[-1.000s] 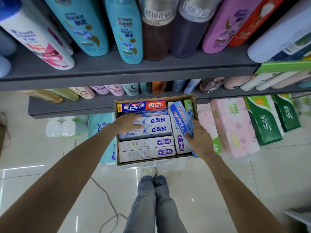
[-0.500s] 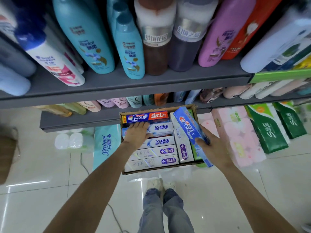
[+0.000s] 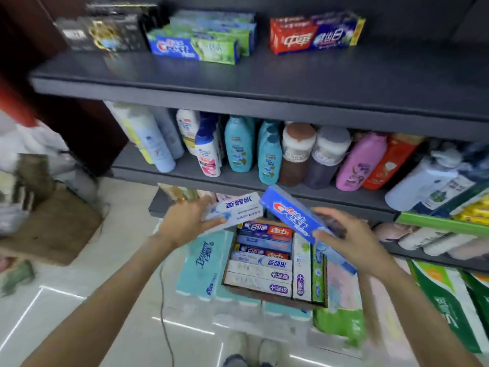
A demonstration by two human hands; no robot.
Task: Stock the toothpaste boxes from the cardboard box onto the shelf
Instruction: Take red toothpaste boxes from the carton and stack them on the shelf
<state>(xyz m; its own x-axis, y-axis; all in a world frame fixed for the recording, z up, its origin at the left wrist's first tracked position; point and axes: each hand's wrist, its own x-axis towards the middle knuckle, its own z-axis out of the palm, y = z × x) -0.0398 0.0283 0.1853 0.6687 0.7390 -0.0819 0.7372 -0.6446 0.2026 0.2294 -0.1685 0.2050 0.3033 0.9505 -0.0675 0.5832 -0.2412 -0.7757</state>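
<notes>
the cardboard box (image 3: 275, 294) sits low on wrapped tissue packs (image 3: 201, 266), open at the top, with toothpaste boxes (image 3: 260, 272) packed flat in rows inside it and two more standing on edge along its right wall; above the cardboard box the left hand (image 3: 182, 223) grips a white toothpaste box (image 3: 235, 209) by its near end, thumb on top and fingers curled beneath, the box lifted free and tilted; just above the cardboard box's right side the right hand (image 3: 352, 245) holds a blue crest box (image 3: 293, 215) at a slant, its far end up near the white one, the fingers wrapped round its lower part, though blur hides exactly how they lie; well above the cardboard box the top shelf (image 3: 291, 75) carries a black pack (image 3: 103, 30), a stack of green and blue crest boxes (image 3: 203, 41) and a red and blue box (image 3: 315, 33), with bare shelf in front of them; between the top shelf and the cardboard box, a row of shampoo bottles (image 3: 267, 154) stands on the middle shelf (image 3: 238, 181); left of the cardboard box, a brown carton (image 3: 53, 226) lies on the tiled floor (image 3: 87, 300).
</notes>
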